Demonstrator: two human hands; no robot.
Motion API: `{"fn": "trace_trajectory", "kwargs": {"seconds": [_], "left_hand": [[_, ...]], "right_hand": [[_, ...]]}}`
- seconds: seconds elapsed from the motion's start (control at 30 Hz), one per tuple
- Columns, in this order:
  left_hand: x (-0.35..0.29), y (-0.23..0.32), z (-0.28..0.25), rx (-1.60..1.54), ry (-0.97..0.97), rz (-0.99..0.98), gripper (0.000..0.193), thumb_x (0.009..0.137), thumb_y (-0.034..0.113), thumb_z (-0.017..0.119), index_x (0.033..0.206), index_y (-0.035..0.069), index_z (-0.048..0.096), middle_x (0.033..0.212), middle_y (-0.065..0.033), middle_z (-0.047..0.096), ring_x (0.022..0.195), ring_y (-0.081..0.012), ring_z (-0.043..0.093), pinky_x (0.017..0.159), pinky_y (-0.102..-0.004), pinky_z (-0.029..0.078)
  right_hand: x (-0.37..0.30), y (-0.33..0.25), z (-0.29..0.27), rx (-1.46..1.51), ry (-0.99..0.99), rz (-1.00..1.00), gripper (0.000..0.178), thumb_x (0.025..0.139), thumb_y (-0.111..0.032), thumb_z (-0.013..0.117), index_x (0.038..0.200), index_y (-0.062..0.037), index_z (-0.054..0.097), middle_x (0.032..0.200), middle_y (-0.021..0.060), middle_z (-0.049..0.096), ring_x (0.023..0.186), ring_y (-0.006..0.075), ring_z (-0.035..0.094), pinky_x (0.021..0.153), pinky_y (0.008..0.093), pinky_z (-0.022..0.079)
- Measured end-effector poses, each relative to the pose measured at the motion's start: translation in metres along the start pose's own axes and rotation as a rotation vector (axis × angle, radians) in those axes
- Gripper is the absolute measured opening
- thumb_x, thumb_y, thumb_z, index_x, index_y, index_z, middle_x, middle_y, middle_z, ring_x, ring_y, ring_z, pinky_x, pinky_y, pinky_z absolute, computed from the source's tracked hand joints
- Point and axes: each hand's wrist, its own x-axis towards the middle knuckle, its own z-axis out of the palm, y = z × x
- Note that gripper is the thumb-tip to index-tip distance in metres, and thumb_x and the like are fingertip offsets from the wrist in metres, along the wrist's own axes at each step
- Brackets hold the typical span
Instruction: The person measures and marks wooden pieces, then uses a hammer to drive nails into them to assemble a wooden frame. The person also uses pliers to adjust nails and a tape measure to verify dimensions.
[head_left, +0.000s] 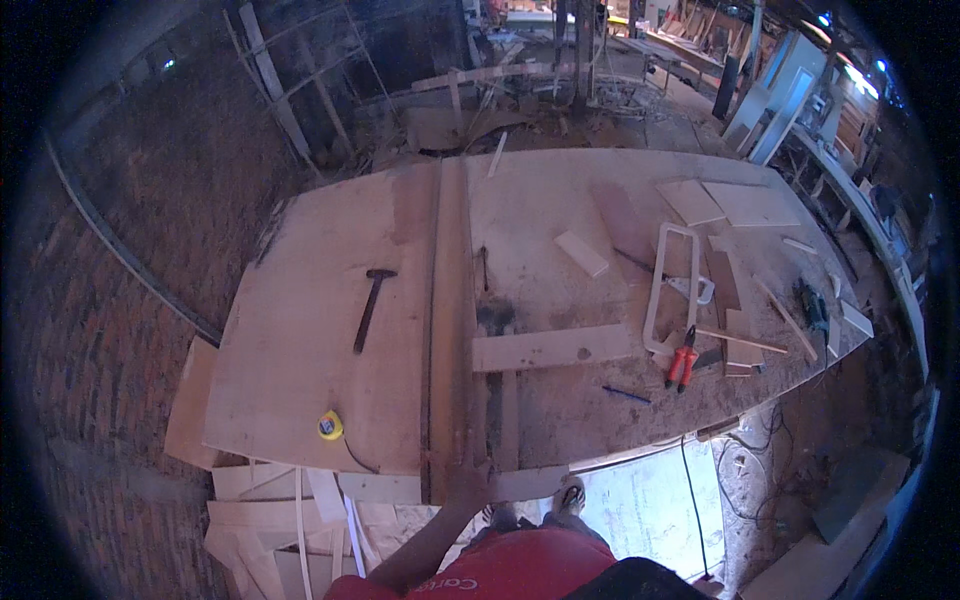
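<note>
At the table's near edge, my left hand [467, 484] grips the near end of a long wooden board [452, 300]. The board runs away from me across the table to its far edge. To its left lie a hammer [371, 308] and a yellow tape measure [330, 425]. Only a small part of my right hand [707, 586] shows at the lower edge, beside a dark cord [692, 500]; its fingers are too unclear to read. On the right side of the table are red-handled pliers [682, 362], a blue pen [627, 394] and a white frame-shaped piece [658, 290].
The large worktable [290, 330] also carries a flat wooden slat [550, 347], a handsaw [690, 288], a dark green power tool [812, 310] and several offcuts. Wood scraps [250, 520] lie below its near left edge. A brick surface [120, 400] is at left.
</note>
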Motion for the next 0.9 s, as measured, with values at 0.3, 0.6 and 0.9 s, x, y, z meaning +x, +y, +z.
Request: {"fn": "trace_trajectory", "kwargs": {"seconds": [0.3, 0.6, 0.9], "left_hand": [[-0.021, -0.04, 0.044, 0.309, -0.085, -0.045, 0.038, 0.084, 0.03, 0.07, 0.12, 0.016, 0.071, 0.155, -0.0283, 0.036, 0.126, -0.0438, 0.052, 0.104, -0.0621, 0.04], [0.009, 0.079, -0.029, 0.399, 0.058, 0.051, 0.046, 0.082, 0.03, 0.068, 0.122, 0.008, 0.064, 0.156, -0.0299, 0.031, 0.146, -0.0512, 0.021, 0.116, -0.0668, 0.019], [0.049, 0.152, -0.027, 0.406, 0.166, 0.122, 0.036, 0.086, 0.022, 0.067, 0.116, 0.003, 0.061, 0.143, -0.0264, 0.044, 0.135, -0.045, 0.04, 0.11, -0.0606, 0.032]], "right_hand": [[0.042, -0.035, -0.04, 0.117, 0.119, 0.091, 0.031, 0.094, -0.032, 0.062, 0.12, -0.015, 0.06, 0.103, 0.005, 0.06, 0.092, 0.0225, 0.06, 0.075, 0.0407, 0.051], [0.064, 0.005, -0.079, 0.258, 0.253, 0.181, 0.031, 0.093, -0.028, 0.064, 0.12, -0.0126, 0.061, 0.099, 0.0055, 0.06, 0.087, 0.0219, 0.061, 0.068, 0.0396, 0.052], [0.111, 0.066, -0.076, 0.734, 0.296, 0.151, 0.031, 0.092, -0.024, 0.065, 0.119, -0.0103, 0.062, 0.095, 0.0061, 0.06, 0.082, 0.0213, 0.062, 0.061, 0.0385, 0.052]]}}
